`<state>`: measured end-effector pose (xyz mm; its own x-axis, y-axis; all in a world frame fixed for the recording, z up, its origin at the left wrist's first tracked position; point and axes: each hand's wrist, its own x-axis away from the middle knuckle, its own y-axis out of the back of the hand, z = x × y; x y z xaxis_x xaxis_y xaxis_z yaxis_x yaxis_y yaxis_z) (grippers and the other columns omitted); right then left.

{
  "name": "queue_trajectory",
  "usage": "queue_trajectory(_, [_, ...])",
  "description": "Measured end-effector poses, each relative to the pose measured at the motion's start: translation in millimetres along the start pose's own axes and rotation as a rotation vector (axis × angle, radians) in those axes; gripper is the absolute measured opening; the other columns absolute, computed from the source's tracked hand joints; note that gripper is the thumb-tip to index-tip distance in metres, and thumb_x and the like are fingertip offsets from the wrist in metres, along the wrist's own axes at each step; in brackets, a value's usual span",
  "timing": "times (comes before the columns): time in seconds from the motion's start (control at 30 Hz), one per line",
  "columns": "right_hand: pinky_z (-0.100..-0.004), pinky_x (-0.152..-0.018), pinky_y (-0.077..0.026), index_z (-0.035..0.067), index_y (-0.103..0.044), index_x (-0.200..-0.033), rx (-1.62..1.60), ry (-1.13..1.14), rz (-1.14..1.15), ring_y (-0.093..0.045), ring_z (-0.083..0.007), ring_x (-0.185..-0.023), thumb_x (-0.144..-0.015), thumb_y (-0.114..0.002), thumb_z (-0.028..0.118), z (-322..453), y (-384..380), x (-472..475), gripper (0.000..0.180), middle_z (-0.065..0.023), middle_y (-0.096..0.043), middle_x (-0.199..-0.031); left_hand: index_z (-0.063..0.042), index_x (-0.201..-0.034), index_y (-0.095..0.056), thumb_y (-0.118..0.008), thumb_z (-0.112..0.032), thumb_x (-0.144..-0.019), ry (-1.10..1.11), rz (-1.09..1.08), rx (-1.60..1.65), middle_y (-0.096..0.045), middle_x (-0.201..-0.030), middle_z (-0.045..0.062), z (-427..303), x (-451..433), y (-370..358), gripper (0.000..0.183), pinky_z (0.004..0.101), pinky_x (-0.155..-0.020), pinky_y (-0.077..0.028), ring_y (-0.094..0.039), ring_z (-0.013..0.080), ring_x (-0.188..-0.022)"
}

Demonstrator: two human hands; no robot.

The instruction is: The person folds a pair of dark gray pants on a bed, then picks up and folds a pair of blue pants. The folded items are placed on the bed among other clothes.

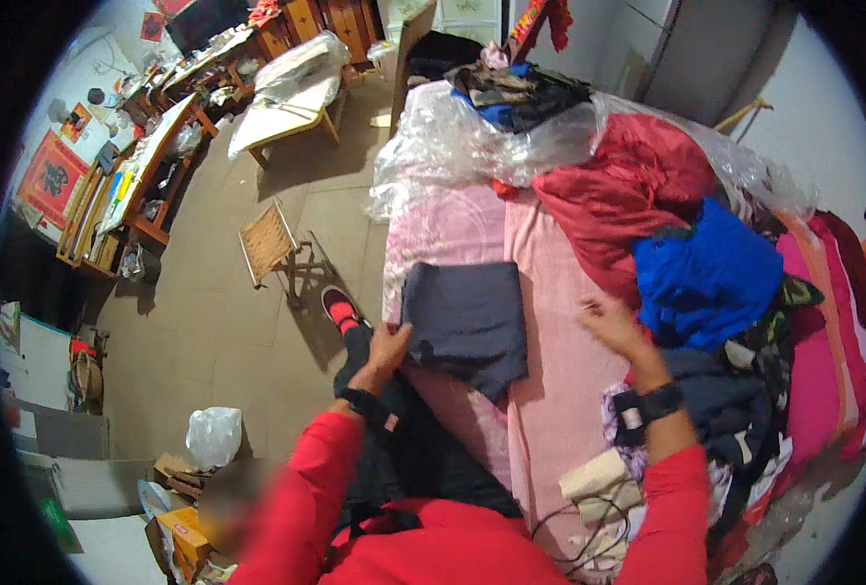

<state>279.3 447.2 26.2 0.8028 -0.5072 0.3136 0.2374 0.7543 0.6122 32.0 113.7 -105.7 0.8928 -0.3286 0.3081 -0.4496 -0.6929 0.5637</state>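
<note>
A dark grey folded garment (466, 318) lies on the pink bedding (550, 409) before me, its lower edge uneven with one corner hanging down. My left hand (390, 347) is at the garment's left edge, thumb and fingers close together there; whether they pinch the cloth is hard to tell. My right hand (612, 325) is raised to the right of the garment, apart from it, slightly blurred, its fingers partly bent and nothing seen in them. Red cloth (630, 183) and a blue garment (707, 278) lie heaped just beyond the right hand.
Dark clothes (725, 395), folded cream cloths (601, 482) and a black cable lie at the right. Clear plastic sheeting (433, 161) covers the bed's far part. A folding stool (268, 241) stands on the floor at the left, near my foot. Boxes (184, 534) sit at lower left.
</note>
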Motion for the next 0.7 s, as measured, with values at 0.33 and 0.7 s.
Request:
queue_trajectory(0.33, [-0.0376,-0.099,-0.038,-0.01,-0.037,-0.131,-0.257,-0.221,-0.035,-0.047,-0.0345,-0.121,-0.072,-0.074,0.036,-29,-153,-74,0.083,-0.0278,-0.049,-0.128,0.01,-0.118,-0.045,-0.071,-0.039,-0.072,0.243,0.227,0.073,-0.06,-0.102,0.023,-16,-8,6,0.072,0.0353,-0.072,-0.052,-0.063,0.0279,-0.087])
queue_trajectory(0.7, [-0.0308,-0.083,-0.049,-0.005,-0.043,-0.124,-0.486,-0.128,-0.048,-0.057,-0.0211,-0.099,-0.074,-0.072,0.009,-17,-159,-71,0.06,-0.0146,-0.057,-0.11,0.003,-0.1,-0.061,-0.066,-0.018,-0.083,0.243,0.465,0.642,-0.063,-0.084,0.007,-34,3,5,0.028,0.0316,-0.068,-0.05,-0.059,0.0166,-0.073])
